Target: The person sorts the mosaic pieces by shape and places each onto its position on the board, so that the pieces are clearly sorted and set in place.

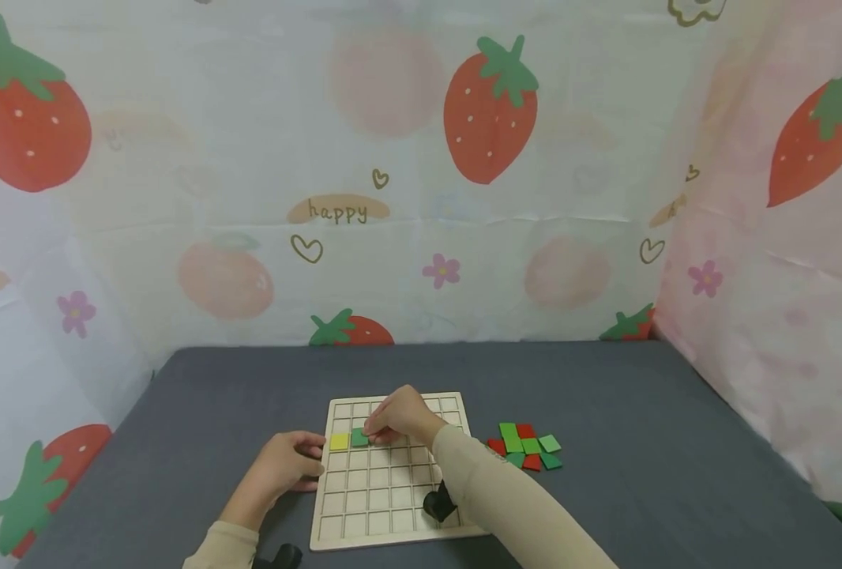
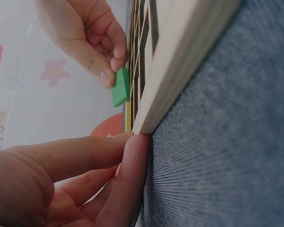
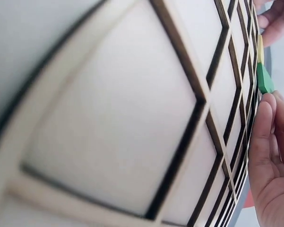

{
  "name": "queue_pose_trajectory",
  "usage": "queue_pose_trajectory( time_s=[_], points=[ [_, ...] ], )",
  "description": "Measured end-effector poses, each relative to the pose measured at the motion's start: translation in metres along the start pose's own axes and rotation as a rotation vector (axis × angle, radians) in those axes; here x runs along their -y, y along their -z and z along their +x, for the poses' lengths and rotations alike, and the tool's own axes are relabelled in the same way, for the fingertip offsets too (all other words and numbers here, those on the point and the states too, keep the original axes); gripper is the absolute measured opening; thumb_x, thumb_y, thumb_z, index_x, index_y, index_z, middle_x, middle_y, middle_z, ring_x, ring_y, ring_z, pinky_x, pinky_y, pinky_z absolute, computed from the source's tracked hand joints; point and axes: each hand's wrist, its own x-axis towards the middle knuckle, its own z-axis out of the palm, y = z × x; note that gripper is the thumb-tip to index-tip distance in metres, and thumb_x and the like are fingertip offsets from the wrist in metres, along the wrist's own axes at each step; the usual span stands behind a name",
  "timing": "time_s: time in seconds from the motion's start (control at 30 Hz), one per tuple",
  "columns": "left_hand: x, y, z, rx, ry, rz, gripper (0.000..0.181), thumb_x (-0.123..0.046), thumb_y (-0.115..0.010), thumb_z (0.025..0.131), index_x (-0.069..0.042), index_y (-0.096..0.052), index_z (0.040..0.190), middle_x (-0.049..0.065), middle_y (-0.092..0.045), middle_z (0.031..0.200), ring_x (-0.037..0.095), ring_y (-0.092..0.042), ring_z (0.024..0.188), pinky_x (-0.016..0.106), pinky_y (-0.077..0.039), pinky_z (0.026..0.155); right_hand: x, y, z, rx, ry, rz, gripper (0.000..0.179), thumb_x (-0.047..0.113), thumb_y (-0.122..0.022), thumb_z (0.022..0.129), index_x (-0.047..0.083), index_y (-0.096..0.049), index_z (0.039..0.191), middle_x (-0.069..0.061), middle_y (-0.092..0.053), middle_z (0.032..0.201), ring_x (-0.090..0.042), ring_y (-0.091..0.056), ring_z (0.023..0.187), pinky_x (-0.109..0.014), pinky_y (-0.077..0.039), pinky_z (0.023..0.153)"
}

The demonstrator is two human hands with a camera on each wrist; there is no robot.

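A light wooden grid board [image 1: 390, 512] lies flat on the dark table. My left hand [image 1: 287, 465] is at its left edge; in the left wrist view the fingertips [image 2: 137, 146] grip that edge. Between thumb and fingers my right hand [image 1: 403, 415] pinches a green square tile [image 1: 359, 437] over the board's upper rows. The tile is tilted in the left wrist view [image 2: 121, 87], close to the grid. A yellow square tile [image 1: 339, 442] sits in the leftmost column, just left of the green one. The right forearm hides part of the board's right side.
Right of the board, several loose red and green tiles [image 1: 531, 446] lie in a cluster, some touching. The dark tabletop [image 1: 648, 442] extends around them. A strawberry-patterned cloth [image 1: 421, 182] hangs behind the table and along both sides.
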Motion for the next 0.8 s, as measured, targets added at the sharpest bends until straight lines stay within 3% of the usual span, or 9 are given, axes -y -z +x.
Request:
queue_pose_trajectory(
  time_s=[0.47, 0.8],
  points=[
    [-0.0005, -0.0005, -0.0018, -0.012, -0.023, 0.013, 0.049, 0.013, -0.066, 0.080, 0.011, -0.058, 0.128, 0.018, -0.060, 0.104, 0.019, -0.063, 0.080, 0.032, -0.061, 0.062, 0.0020, -0.0068, -0.0025, -0.047, 0.025, -0.054, 0.003, -0.005, -0.078, 0.078, -0.005, -0.075, 0.080, -0.015, -0.075, 0.075, -0.012, -0.067, 0.056, -0.026, -0.061, 0.057],
    [-0.0008, -0.0015, -0.0034, -0.018, -0.033, 0.024, 0.049, 0.014, -0.065, 0.080, 0.011, -0.057, 0.129, 0.019, -0.058, 0.106, 0.021, -0.062, 0.082, 0.032, -0.061, 0.063, 0.0022, -0.0090, -0.0027, -0.072, 0.042, -0.135, 0.003, -0.005, -0.079, 0.076, -0.003, -0.076, 0.075, -0.014, -0.073, 0.069, -0.010, -0.062, 0.048, -0.025, -0.059, 0.053]
  ],
)
